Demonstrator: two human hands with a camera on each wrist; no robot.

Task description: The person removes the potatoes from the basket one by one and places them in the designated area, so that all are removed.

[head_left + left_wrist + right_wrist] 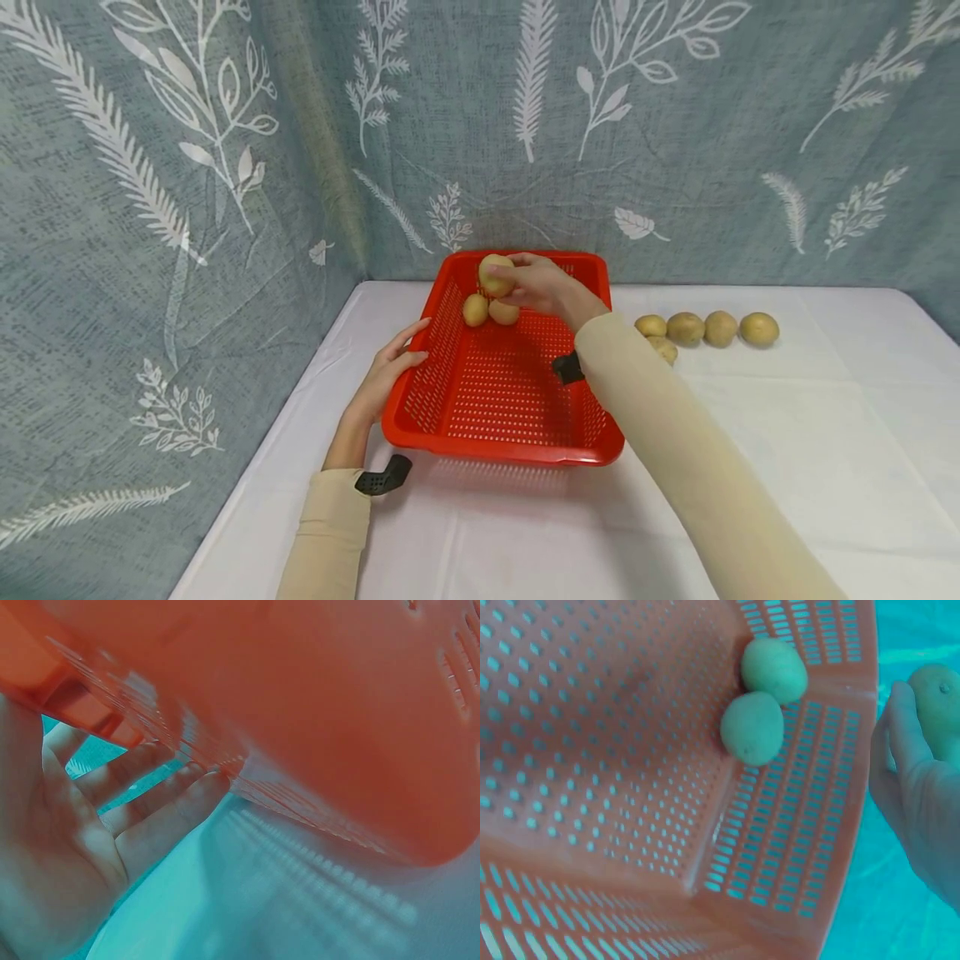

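Note:
A red perforated basket (510, 433) sits on the white table. My right hand (536, 283) holds a yellow potato (495, 273) above the basket's far left corner, fingers curled round it; the potato (939, 701) shows at the right edge of the right wrist view. Two potatoes (488, 310) lie in that corner below it, and both potatoes (763, 705) show in the right wrist view. My left hand (386, 371) rests with straight fingers against the basket's left wall; in the left wrist view its fingers (150, 817) lie under the basket rim (112, 712).
Several more potatoes (708, 328) lie in a row on the white tablecloth (825, 433) right of the basket. A grey-blue leaf-patterned curtain (225, 167) closes off the back and left side.

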